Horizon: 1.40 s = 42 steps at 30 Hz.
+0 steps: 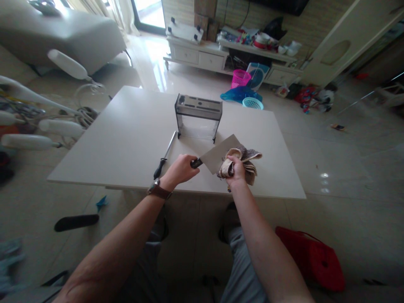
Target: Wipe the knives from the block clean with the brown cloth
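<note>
Head camera looks down over the person's knees and two bare forearms that reach forward to the near edge of a white table (132, 139). A red bag (312, 259) lies on the floor to the right of the legs. A brown watch (158, 189) sits on the left wrist.

Just past it, the left hand (180, 168) is a closed fist around the dark handle of a cleaver (217, 155), with only a short bit of handle showing beyond the knuckles. The cleaver's long axis runs from that fist away and to the right, broad flat face turned upward, so the blade lies between the two hands.

The right hand (236, 171) is the one nearer the blade. Its fingers are curled tight on a bunched beige-and-brown cloth (248, 162), and the cloth is pressed against the right side of the blade. The rest of the cloth spills out to the right over the tabletop. Whether any fingertip touches bare metal cannot be told, since the cloth covers that spot.

Left of the fist, near but apart from it, a sharpening steel (166, 155) lies on the table, black handle toward the person and rod pointing away. Farther back, mid-table, stands a knife block (198, 115) with slots in its top, well apart from both hands. Beyond the table, a pink basket (240, 78) sits on the floor before a low cabinet (195, 55).
</note>
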Each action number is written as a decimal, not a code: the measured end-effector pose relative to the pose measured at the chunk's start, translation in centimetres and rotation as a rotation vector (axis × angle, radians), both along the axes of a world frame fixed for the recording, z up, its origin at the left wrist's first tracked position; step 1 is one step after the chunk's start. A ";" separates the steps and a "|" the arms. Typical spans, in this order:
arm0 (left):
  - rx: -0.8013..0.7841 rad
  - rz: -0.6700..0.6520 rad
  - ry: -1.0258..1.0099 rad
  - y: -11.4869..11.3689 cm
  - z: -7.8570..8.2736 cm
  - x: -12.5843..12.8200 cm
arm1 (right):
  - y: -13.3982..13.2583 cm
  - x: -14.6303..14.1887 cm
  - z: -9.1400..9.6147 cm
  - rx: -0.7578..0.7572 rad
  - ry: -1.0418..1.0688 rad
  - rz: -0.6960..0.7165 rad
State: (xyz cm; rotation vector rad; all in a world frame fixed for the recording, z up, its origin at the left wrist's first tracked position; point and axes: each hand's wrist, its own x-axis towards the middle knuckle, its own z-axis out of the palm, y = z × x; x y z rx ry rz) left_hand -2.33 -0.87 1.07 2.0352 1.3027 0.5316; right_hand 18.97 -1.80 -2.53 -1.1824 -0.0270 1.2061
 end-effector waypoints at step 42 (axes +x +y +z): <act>0.009 0.002 0.037 0.0 -0.1 0.1 | 0.0 0.3 -0.3 0.002 0.001 -0.018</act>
